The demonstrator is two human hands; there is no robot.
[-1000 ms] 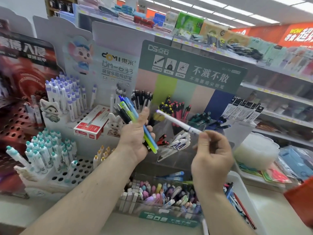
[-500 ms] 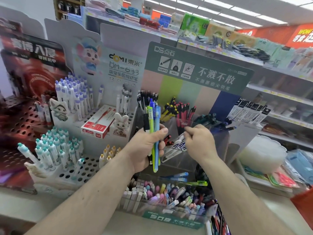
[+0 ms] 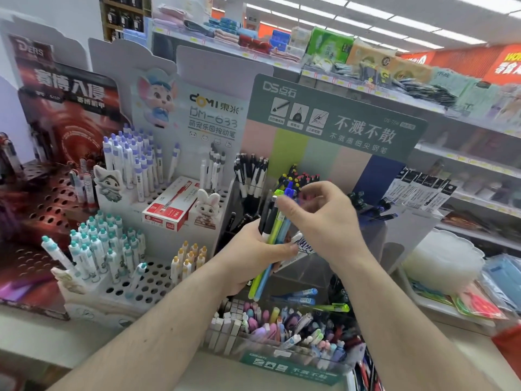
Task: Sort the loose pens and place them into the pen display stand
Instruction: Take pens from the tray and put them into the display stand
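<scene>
My left hand grips a bundle of loose pens, one black and white, one lime green, two blue, standing nearly upright. My right hand reaches across from the right, and its thumb and fingers pinch the upper ends of the pens in that bundle. Both hands are in front of the pen display stand with the green header. Its clear compartments hold black-and-white pens and red and yellow-tipped pens. My hands hide the middle compartments.
A white tiered stand with holes and teal, purple and yellow pens is at the left, with a red pen box on it. A clear front tray holds several mixed pens. White plastic containers sit right; store shelves run behind.
My right hand carried a white pen to the stand's compartment, left it there, and now is back at the top of the bundle. My left hand turned the bundle upright.
</scene>
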